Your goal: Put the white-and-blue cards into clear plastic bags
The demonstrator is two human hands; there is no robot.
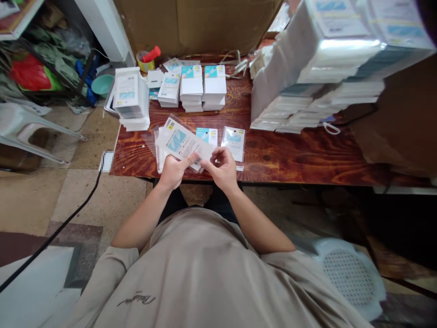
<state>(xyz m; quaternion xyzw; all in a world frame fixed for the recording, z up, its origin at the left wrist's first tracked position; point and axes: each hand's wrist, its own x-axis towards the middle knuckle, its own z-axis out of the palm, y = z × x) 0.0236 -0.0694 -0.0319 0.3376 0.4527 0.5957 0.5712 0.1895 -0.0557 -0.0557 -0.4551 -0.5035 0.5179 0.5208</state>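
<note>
My left hand [173, 172] grips a white printed card packet [179, 140] with a blue panel, thumb on top near its lower edge. Clear plastic film shows around the packet. At the packet's right end, my right hand [225, 171] is closed with curled fingers, thumb against the corner. Beneath the packet, clear plastic sleeves [159, 157] lie on the table. Just beyond my hands is a blue-and-white card [209, 133], partly covered. Right of it, a sleeved card packet [234, 141] lies flat by my right hand.
Along the back of the brown table [290, 159] stand several card stacks [191, 89], with a taller stack [129, 93] at left. Tape [146, 61] sits behind them. Large piles of packets [307, 68] rise at right. Plastic stools [351, 273] stand on both sides.
</note>
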